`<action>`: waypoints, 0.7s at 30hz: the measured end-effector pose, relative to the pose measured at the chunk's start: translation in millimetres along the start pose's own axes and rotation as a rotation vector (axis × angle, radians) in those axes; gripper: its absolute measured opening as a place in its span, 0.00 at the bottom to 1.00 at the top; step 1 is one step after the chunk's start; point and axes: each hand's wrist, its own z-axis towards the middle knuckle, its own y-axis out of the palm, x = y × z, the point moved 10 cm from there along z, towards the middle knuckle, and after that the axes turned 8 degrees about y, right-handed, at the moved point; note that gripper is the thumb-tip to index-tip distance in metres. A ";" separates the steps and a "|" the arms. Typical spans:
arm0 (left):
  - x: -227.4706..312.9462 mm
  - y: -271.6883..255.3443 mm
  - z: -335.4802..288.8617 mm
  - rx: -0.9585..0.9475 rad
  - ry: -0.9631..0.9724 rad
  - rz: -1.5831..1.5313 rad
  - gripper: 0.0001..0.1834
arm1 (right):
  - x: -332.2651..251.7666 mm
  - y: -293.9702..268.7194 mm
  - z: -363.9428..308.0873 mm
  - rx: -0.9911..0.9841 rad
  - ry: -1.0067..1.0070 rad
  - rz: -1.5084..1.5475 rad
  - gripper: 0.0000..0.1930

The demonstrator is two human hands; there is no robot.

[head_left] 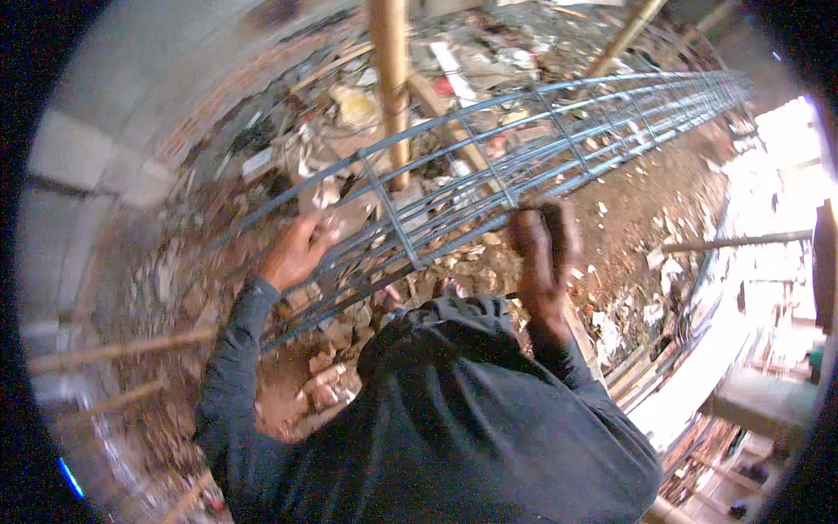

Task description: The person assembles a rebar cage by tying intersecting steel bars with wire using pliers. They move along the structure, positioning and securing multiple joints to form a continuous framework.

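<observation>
Debris on soil beneath rebar cage; bamboo post, grey wall beyond.

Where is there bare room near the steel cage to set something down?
Mostly on the brown dirt, between the steel cage and the pole at right, though small scraps dot it. Rubble crowds the cage's far side, around the bamboo post.

Two hands, one rebar cage

A long, narrow cage of bluish-grey metal bars, with cross ties spaced along it, stretches slantwise from near left to far right above rubble-strewn ground. Its near-left bar ends look blurred.
</observation>
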 end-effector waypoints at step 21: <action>-60.9 115.5 49.9 -0.213 0.166 0.043 0.26 | 70.4 57.7 -53.8 -0.053 -0.083 -0.415 0.08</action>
